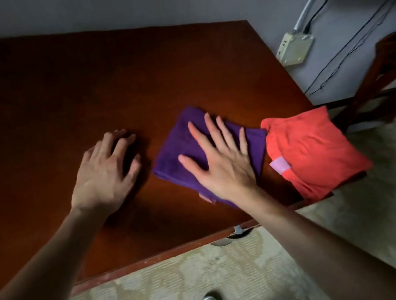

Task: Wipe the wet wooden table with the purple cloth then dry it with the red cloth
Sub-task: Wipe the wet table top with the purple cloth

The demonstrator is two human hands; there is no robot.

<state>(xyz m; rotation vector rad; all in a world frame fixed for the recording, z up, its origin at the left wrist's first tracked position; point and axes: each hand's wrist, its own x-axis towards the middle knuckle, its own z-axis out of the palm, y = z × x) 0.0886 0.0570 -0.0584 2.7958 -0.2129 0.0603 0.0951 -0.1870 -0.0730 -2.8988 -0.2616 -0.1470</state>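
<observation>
First step judged in hand: wiping. Right hand (218, 154) laid flat, fingers spread, on folded purple cloth (180, 145) on desk (77, 91). Left hand (106, 170) rested on bare wood, fingers loosely bent, nothing held. Red cloth (315, 151) seen just right of right hand, touching purple cloth, overhanging desk corner. Next: purple cloth to be swept leftward under steady pressure; wetness not discernible.

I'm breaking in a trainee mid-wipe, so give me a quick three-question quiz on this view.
1. True or false: the right hand lies flat on the purple cloth.
2. Which cloth overhangs the table corner? A purple, B red.
3. What does the left hand rest on?

Key: 1 true. 2 B, the red cloth. 3 bare table wood, holding nothing.
</observation>
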